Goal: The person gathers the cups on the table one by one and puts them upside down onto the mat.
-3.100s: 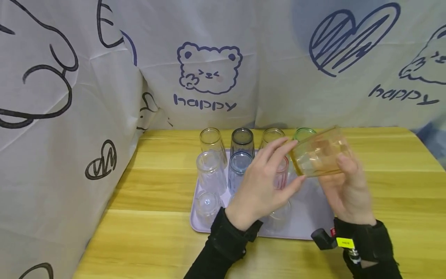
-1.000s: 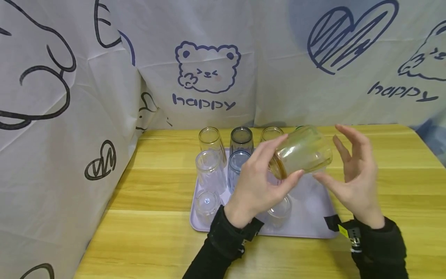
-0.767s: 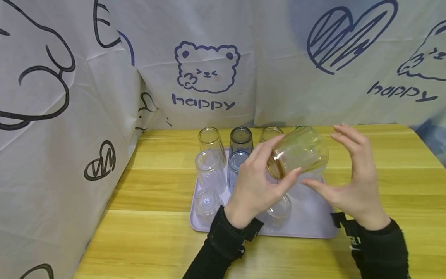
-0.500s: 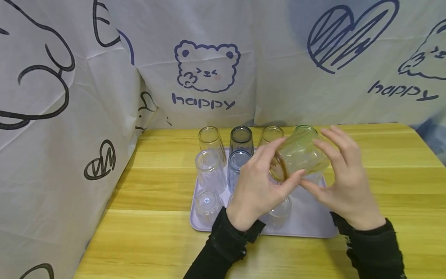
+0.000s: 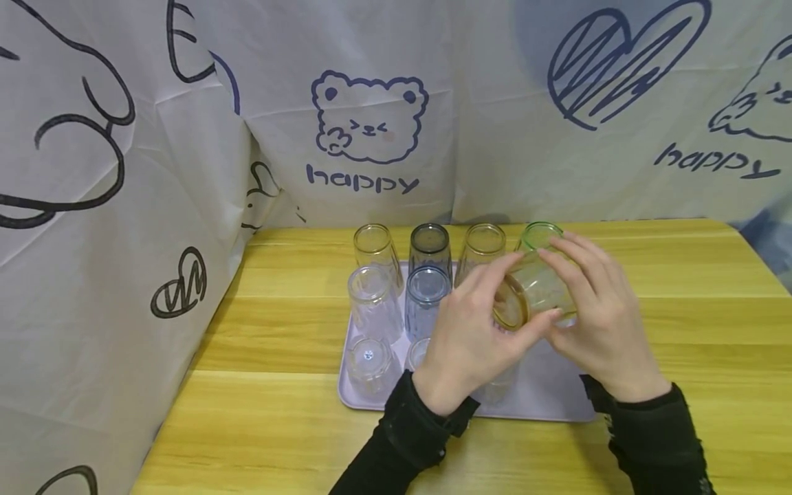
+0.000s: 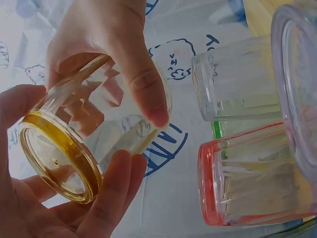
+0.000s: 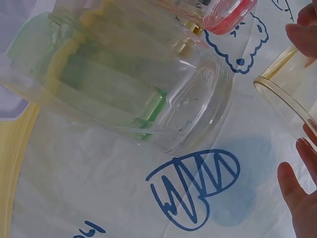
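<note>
Both hands hold a tilted amber-tinted drinking glass (image 5: pixel 544 285) above the right half of the tray (image 5: pixel 578 405). My left hand (image 5: pixel 473 333) pinches it at the thick amber base, thumb below and fingers above. Around the other end, my right hand (image 5: pixel 603 316) grips the glass from the right. In the left wrist view, the amber base ring (image 6: pixel 74 153) faces the camera, and the right thumb (image 6: pixel 146 89) lies along the glass wall. Just behind stands a green-tinted glass (image 5: pixel 537 236). The right wrist view shows the glass's open rim (image 7: pixel 282 96) near the fingers.
Several glasses stand in rows on the lilac tray: a smoky grey one (image 5: pixel 430 240), a blue one (image 5: pixel 428 289) and clear ones (image 5: pixel 371 289). A red-ended glass (image 6: pixel 212 183) shows in the left wrist view. A printed cloth (image 5: pixel 371 41) hangs behind the wooden table (image 5: pixel 266 330).
My right hand held the glass at first, then came off it with fingers spread, and now closes round it again. The glass has turned, its amber base facing the head camera more.
</note>
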{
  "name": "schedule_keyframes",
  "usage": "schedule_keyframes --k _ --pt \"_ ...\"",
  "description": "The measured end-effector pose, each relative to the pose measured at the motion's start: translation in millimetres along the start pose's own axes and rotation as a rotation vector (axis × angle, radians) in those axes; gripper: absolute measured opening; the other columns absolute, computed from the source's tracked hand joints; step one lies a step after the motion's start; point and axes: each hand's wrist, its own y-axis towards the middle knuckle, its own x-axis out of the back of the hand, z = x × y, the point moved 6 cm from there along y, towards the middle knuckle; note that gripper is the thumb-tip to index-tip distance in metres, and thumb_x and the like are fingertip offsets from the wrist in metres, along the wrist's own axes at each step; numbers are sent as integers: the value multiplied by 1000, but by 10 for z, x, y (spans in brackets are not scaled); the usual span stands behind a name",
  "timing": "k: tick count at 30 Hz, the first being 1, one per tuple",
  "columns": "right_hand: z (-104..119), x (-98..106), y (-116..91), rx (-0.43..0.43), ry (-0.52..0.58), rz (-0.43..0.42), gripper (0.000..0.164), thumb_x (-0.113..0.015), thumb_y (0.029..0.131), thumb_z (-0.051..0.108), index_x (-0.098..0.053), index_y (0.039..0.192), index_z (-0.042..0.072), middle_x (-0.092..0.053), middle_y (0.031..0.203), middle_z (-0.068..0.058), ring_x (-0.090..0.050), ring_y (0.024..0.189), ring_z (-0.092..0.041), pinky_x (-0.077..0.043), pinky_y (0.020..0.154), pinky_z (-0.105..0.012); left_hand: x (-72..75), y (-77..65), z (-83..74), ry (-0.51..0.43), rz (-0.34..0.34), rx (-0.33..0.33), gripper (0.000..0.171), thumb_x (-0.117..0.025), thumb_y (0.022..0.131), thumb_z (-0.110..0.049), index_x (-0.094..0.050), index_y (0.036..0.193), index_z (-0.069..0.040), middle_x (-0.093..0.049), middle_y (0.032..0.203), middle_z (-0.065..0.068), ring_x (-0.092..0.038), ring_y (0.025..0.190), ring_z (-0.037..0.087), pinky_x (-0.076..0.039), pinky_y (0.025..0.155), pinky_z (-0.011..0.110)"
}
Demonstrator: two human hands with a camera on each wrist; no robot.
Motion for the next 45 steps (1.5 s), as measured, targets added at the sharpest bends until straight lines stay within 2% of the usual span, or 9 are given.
schedule_keyframes --k 11,15,20,25,29,32,35,38,45 --pt "-21 21 -1 -3 -11 -39 58 -56 87 33 -57 129 -8 -59 131 -28 -51 124 -47 -27 125 -26 24 2 0 -18 27 -19 73 -78 83 -46 -53 141 -11 -66 136 5 -69 110 14 -57 88 19" --pt "-22 33 5 -20 -12 -45 69 -54 95 51 -57 129 -9 -60 131 -28 -53 124 -46 -28 124 -24 40 9 7 -27 41 -26 70 -73 87 -46 -51 143 -11 -63 140 5 -68 115 14 -56 91 19" --pt "-62 56 -33 -76 73 -48 84 -58 91 64 -55 129 -11 -59 131 -29 -52 127 -41 -31 122 -23 110 -15 32 -77 61 -17 64 -64 93 -44 -48 147 -12 -66 134 6 -69 107 13 -56 84 16" --pt "-100 102 -124 -126 172 -55 91 -63 87 65 -53 130 -13 -58 131 -31 -48 136 -17 -33 121 -23 210 -108 75 -52 75 -11 59 -59 96 -43 -49 146 -13 -65 135 5 -69 105 13 -57 88 22" --pt "-123 137 -230 -183 253 -41 94 -68 83 65 -52 132 -14 -59 136 -10 -45 136 -4 -35 116 -18 285 -207 142 47 92 -20 54 -61 96 -43 -55 141 -15 -66 134 0 -64 121 15 -54 102 31" --pt "-156 141 -327 -240 369 -37 96 -81 77 55 -50 133 -16 -56 140 4 -51 130 -4 -39 112 -16 319 -281 203 130 124 -43 50 -64 95 -43 -59 137 -16 -66 133 -1 -62 123 17 -53 105 33" --pt "-182 144 -438 -305 483 -41 91 -95 63 17 -49 133 -18 -58 139 3 -56 125 -7 -43 108 -17 339 -373 273 199 178 -70 47 -66 95 -41 -62 134 -15 -65 134 2 -61 122 20 -52 106 35" --pt "-187 151 -561 -377 548 -27 97 -86 44 -17 -48 133 -17 -61 137 -2 -58 122 -8 -45 103 -16 366 -480 347 259 227 -91 46 -67 95 -39 -62 133 -15 -63 135 4 -60 124 21 -50 108 37" --pt "-137 142 -791 -418 628 52 96 -80 46 -26 -47 135 -17 -62 137 -9 -60 122 -9 -48 101 -15 481 -731 552 353 311 -104 42 -68 95 -35 -62 132 -18 -61 138 4 -57 127 21 -52 106 39"
